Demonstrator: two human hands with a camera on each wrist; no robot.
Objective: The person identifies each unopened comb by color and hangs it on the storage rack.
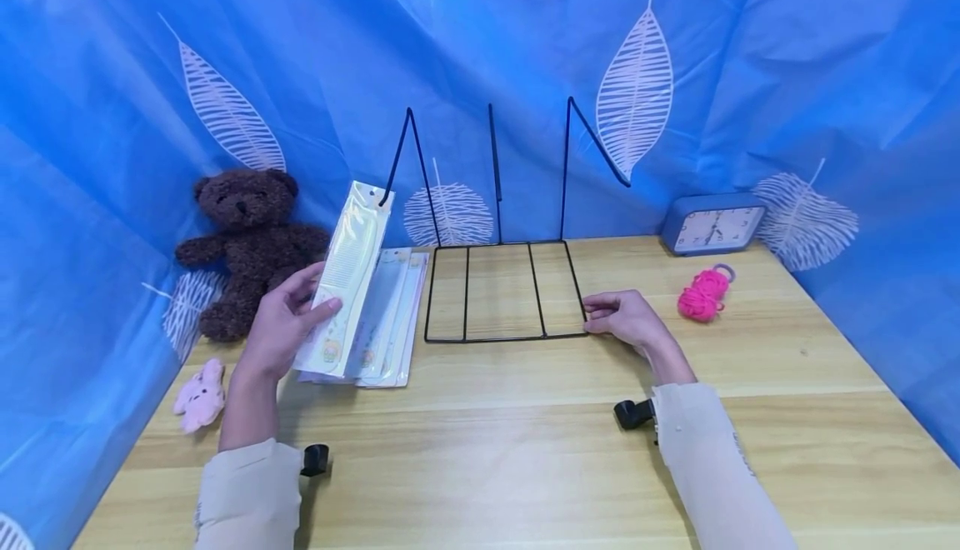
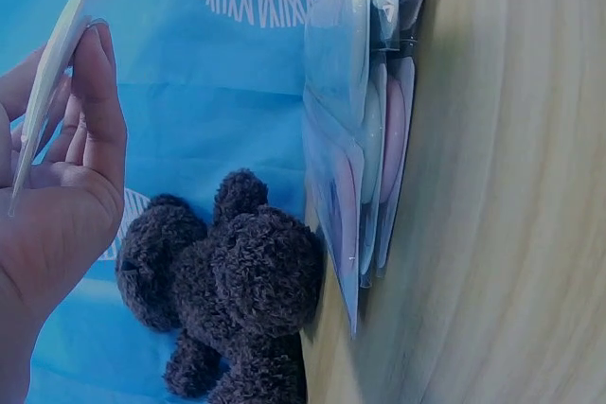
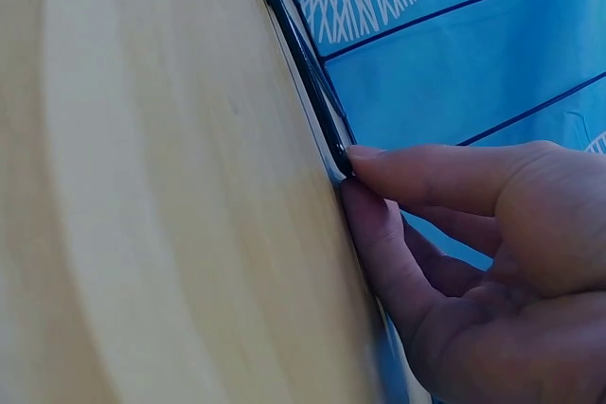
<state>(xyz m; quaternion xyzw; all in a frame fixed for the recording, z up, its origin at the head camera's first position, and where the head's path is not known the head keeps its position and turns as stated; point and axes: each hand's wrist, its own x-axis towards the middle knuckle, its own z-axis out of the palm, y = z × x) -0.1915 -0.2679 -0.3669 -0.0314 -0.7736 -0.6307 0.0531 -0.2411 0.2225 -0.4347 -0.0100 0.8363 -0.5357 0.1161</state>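
Observation:
My left hand (image 1: pixel 281 325) pinches a pale yellow comb (image 1: pixel 348 258) in a clear plastic packet between thumb and fingers. The packet leans upright, its top edge overlapping the tip of the left prong on a black wire display rack (image 1: pixel 504 339). Whether the prong passes through the packet's hole I cannot tell. The rack's base lies on the table, with bent prongs rising at its back. At the base's front right corner, my right hand (image 1: pixel 626 317) pinches the wire between thumb and fingertips. Several more packaged combs (image 1: pixel 408 325) lie stacked left of the rack, partly behind the held packet.
A dark brown teddy bear (image 1: pixel 243 242) sits at the back left, with a small pink plush toy (image 1: pixel 201 397) in front of it. At the back right stand a blue clock (image 1: pixel 714 225) and a bundle of pink yarn (image 1: pixel 703 294). A blue leaf-patterned cloth (image 1: pixel 510 25) hangs behind the table.

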